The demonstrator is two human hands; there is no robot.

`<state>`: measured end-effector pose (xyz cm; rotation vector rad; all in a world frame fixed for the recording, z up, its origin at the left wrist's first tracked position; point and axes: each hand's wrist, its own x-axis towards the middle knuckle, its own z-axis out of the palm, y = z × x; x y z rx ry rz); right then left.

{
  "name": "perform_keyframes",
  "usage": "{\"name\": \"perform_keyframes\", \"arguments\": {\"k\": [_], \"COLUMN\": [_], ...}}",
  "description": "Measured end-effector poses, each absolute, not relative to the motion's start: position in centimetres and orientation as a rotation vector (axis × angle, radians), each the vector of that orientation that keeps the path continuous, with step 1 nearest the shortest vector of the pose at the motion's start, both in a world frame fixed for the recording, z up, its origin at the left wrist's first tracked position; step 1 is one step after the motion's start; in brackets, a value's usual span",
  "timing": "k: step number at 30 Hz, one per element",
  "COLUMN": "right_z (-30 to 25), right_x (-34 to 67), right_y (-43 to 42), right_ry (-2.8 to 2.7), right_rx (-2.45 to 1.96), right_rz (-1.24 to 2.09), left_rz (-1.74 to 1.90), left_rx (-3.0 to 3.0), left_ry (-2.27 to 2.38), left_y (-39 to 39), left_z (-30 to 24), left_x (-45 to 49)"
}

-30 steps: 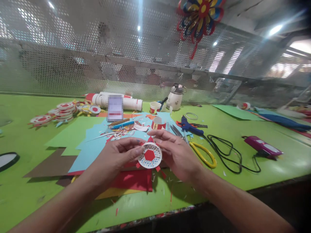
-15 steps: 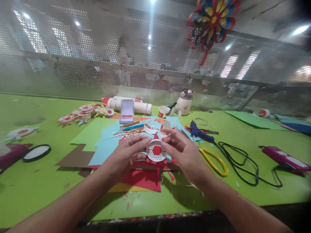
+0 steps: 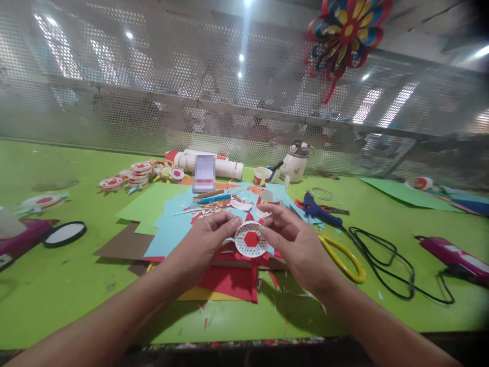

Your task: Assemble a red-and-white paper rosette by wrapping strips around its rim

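Note:
Both hands hold a small round white paper disc [image 3: 251, 239] with a red hexagon at its centre and red paper points around its rim. My left hand [image 3: 204, 243] pinches its left edge with thumb and fingers. My right hand [image 3: 296, 243] pinches its right edge. The disc is held just above a pile of red, blue, green and brown coloured paper sheets [image 3: 168, 224] on the green table [image 3: 76, 285].
Yellow-handled scissors [image 3: 344, 257], a blue glue gun [image 3: 319, 210] with black cable [image 3: 385, 260] and a purple case [image 3: 454, 255] lie to the right. Finished discs [image 3: 137, 176], a white tube [image 3: 214, 164], paper cup [image 3: 262, 175] and white bottle [image 3: 298, 162] stand behind. A perforated metal screen backs the table.
The camera view has swung slightly left, so the table items appear shifted right. Both hands keep the disc in their grip, turning it a little.

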<state>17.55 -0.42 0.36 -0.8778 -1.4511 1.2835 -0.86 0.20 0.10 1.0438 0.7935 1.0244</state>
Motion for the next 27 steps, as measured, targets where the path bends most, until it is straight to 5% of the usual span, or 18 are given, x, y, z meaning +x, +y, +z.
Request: {"name": "perform_keyframes", "arguments": {"k": [27], "right_z": [0.84], "right_x": [17.8], "right_y": [-0.07], "right_ry": [-1.396], "right_rx": [-0.97], "right_rz": [1.2], "left_rz": [0.95], "left_rx": [0.925], "left_ry": [0.738], "left_y": [0.38], "left_z": [-0.33], "left_x": [-1.44]}}
